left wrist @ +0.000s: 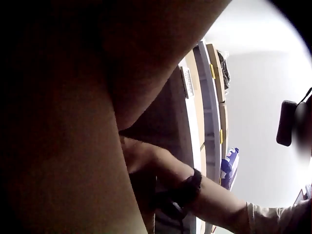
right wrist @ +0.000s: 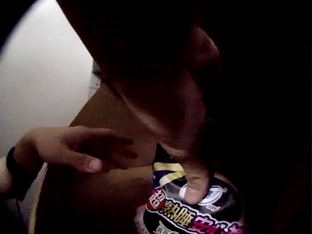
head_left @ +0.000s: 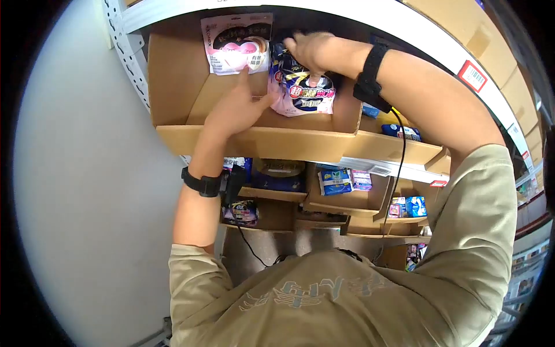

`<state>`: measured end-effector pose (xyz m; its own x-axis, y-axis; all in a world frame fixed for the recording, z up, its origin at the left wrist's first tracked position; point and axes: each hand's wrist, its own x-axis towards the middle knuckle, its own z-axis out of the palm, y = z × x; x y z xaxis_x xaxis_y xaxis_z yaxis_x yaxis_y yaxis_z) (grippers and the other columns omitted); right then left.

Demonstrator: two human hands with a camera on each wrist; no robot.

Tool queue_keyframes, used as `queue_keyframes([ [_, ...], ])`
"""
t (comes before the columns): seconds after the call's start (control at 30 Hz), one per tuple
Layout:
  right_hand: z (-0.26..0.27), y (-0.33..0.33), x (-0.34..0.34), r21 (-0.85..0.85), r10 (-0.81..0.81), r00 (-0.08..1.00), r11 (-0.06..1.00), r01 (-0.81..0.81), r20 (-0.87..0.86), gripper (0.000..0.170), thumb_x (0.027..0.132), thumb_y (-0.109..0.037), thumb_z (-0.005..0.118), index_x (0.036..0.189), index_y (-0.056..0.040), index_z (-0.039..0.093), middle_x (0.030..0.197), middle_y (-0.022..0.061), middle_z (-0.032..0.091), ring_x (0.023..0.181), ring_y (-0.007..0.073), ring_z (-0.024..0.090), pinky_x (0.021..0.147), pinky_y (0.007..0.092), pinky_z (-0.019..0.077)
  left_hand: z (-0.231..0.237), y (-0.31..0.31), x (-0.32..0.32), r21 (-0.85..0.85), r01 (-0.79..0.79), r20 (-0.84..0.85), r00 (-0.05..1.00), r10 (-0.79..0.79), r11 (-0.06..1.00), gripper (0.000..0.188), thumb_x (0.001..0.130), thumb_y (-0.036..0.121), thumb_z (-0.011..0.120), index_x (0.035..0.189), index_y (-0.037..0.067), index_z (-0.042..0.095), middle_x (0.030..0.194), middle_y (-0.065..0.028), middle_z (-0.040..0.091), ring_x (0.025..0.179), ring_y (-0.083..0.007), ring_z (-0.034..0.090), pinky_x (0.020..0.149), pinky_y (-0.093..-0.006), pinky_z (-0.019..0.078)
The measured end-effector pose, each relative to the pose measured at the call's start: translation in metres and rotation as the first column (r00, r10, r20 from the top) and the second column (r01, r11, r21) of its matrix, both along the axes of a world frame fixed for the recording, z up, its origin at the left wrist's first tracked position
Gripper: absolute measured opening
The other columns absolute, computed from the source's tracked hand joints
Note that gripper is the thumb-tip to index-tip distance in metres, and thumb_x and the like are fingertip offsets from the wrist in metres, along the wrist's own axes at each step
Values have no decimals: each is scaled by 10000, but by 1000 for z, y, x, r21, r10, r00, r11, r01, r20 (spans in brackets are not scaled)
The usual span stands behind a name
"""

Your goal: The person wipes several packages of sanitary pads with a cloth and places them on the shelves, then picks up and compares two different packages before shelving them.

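In the head view, a dark pack of sanitary pants with a pink lower edge stands in a cardboard box on the shelf. My right hand holds it from above, the thumb on its front; the other fingers are partly hidden. The right wrist view shows that thumb over the black label. My left hand reaches into the box with fingers extended, index fingertip at the lower edge of a pink-and-black pouch. The left hand holds nothing in the right wrist view.
A white shelf upright and a pale wall border the box on the left. Lower shelves hold open boxes with blue packs and a dark pack. A cable hangs from the right wrist strap.
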<state>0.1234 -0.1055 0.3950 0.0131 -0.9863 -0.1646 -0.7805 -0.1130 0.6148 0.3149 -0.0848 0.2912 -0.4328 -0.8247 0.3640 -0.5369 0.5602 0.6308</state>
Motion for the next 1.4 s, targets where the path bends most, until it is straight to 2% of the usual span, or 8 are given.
queue_keyframes([
  [0.2, -8, 6, 48, 261, 806, 490, 578, -773, -332, 1191, 490, -335, 923, 1499, -209, 302, 1550, -3, 319, 1459, 265, 220, 1183, 435, 234, -23, -28, -2, -27, 92, 141, 986, -87, 995, 862, 854, 575, 605, 1373, -88, 421, 1047, -292, 667, 1034, -424, 638, 917, -450, 491],
  [0.33, -66, -79, 41, 535, 414, 785, 836, -126, -461, 1054, 488, -360, 921, 1430, -331, 449, 1469, -27, 440, 1399, 274, 351, 1153, 489, 242, -5, -16, -3, 144, 47, 247, 965, -82, 988, 548, 896, 420, 632, 1252, 5, 605, 1152, -217, 670, 1036, -326, 644, 913, -368, 489],
  [0.67, -46, -44, 31, 495, 210, 885, 868, 26, -415, 921, 556, -256, 898, 1369, -180, 471, 1358, 10, 545, 1233, 279, 540, 1004, 442, 459, 13, 7, 2, 74, 50, 61, 997, -54, 996, 416, 896, 324, 611, 1133, -13, 670, 1002, -238, 692, 932, -391, 667, 868, -430, 518],
  [0.77, -5, 8, 16, 299, 584, 791, 799, -522, -183, 917, 578, -237, 881, 1389, -170, 457, 1524, 57, 353, 1450, 293, 245, 1188, 451, 229, 0, -17, 10, -227, 12, 19, 1000, -8, 974, 414, 889, 270, 655, 1175, -29, 632, 1149, -250, 650, 1006, -343, 671, 855, -397, 530],
  [0.93, 23, 140, -56, -387, 846, 533, 479, -788, -39, 451, 810, -106, 640, 1257, -100, 582, 1238, 92, 608, 1196, 269, 558, 1049, 362, 438, 20, 15, -9, -443, 0, 191, 977, 95, 897, 299, 891, 200, 655, 1111, -3, 652, 1097, -200, 680, 875, -315, 707, 755, -387, 551],
  [1.17, -29, 359, -187, -184, 192, 548, 980, -70, 814, 435, 866, -219, 693, 1261, -98, 559, 1128, 149, 649, 1038, 346, 633, 884, 436, 524, 9, 28, -73, -161, 136, 196, 975, -104, 978, 489, 895, 374, 636, 1254, 48, 579, 1012, -215, 696, 957, -372, 673, 828, -435, 519],
  [1.3, -141, 491, -305, -114, 53, 139, 871, 478, 989, 324, 886, -69, 647, 1202, -19, 589, 1085, 101, 675, 1017, 203, 647, 909, 347, 514, 21, 74, -90, -302, -142, 154, 969, 195, 943, 419, 891, 326, 671, 1180, 28, 618, 980, -176, 712, 908, -281, 702, 769, -383, 539],
  [1.4, -258, 618, -392, 10, 100, -98, 648, 762, 990, 284, 884, -45, 607, 1167, -31, 600, 1044, 76, 677, 975, 158, 637, 841, 322, 520, 11, 135, -142, -231, 12, -340, 936, -92, 973, 189, 988, 153, 575, 1117, 20, 615, 1012, -66, 662, 899, -126, 600, 795, -266, 485],
])
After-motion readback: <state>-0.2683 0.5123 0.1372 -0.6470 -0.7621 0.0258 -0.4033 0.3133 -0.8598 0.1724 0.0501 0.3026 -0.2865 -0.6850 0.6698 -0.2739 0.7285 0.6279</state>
